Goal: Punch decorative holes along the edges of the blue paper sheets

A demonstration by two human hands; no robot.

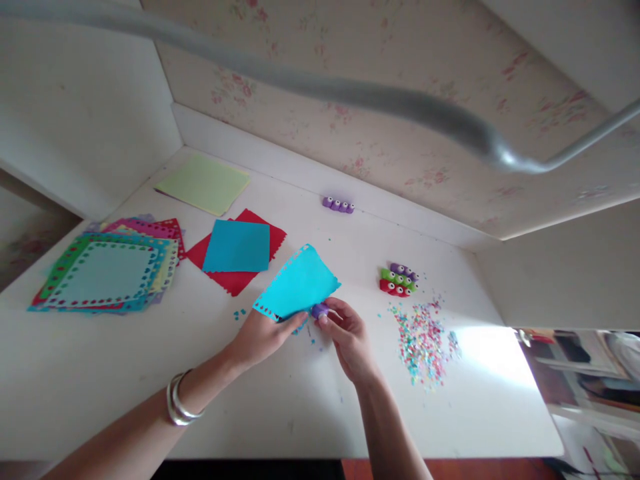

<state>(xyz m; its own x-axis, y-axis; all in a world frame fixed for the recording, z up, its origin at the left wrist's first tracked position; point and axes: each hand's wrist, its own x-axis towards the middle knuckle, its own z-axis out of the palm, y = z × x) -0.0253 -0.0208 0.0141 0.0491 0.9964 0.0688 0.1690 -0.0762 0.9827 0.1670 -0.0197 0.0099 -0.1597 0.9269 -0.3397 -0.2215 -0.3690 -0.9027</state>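
My left hand (263, 337) pinches the near edge of a turquoise paper sheet (300, 283) whose left edge is punched with small holes. The sheet is lifted off the white table (150, 373) and tilts up and away. My right hand (347, 333) is closed round a small purple hole punch (320, 310) that sits on the sheet's near edge. A few turquoise punch-outs (240, 313) lie on the table under the sheet. A silver bangle is on my left wrist.
A stack of punched coloured sheets (107, 270) lies at the left. A blue sheet on a red sheet (237, 250) and a light green sheet (203, 183) lie further back. Purple punches (338, 205), a green, red and purple punch cluster (399, 279) and a confetti heap (423, 340) are to the right.
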